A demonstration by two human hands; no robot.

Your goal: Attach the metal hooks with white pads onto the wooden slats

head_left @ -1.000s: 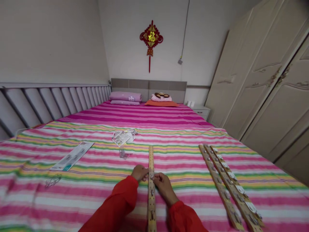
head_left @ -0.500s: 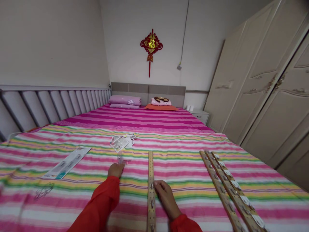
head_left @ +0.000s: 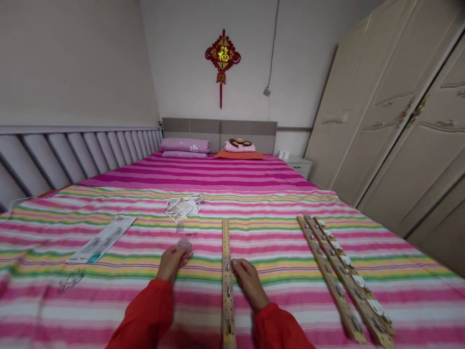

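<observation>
A long wooden strip with holes and small metal hooks lies lengthwise on the striped bedspread in front of me. My right hand rests against its right side, fingers curled at a metal hook. My left hand, in a red sleeve, is to the left of the strip, fingers closed on a small clear plastic piece. Just beyond it lies a small clear bag of parts.
Three more wooden strips with white discs lie side by side on the right. A long packaging card and a wire item lie on the left. A wardrobe stands to the right, and there are pillows at the headboard.
My left hand left the wooden strip, reached out left toward the clear plastic pieces, and has drawn back a little with one in its fingers. The right hand stayed at the strip.
</observation>
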